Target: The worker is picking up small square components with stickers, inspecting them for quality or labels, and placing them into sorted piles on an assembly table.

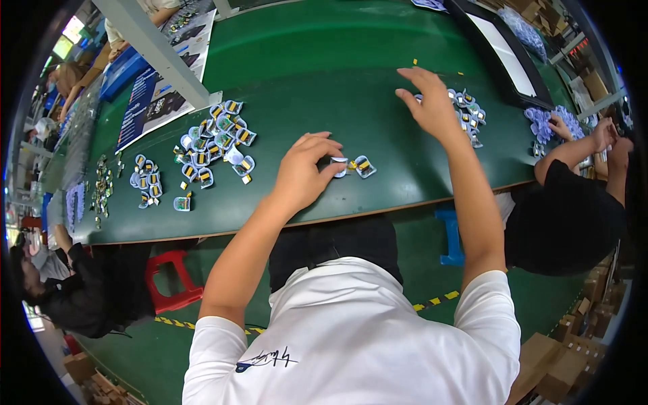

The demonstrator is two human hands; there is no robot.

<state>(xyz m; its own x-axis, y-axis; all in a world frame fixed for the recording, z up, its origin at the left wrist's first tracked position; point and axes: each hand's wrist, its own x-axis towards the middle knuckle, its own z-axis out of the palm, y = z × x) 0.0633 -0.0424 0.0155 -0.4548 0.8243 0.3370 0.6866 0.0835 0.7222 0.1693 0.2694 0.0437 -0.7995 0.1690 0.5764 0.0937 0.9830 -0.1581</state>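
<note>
Green worktop (304, 101) across the workshop here — and down near its front edge, the left hand (302, 170) curls, thumb at a small pale piece (340, 166); gripped or merely touched, I can't tell. A second piece (365, 167) lies just right. Farther off, the right hand (435, 111) — fingers parted, nothing visibly grasped — is beside a pile (472, 116).

Green tabletop (324, 101), heaps of small rounded parts (223, 140), large printed sheet (146, 101)

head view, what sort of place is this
Probably a small-parts assembly workshop: a long green bench bears heaps of small parts, people in black are beside it, and there are cardboard boxes behind.
</note>
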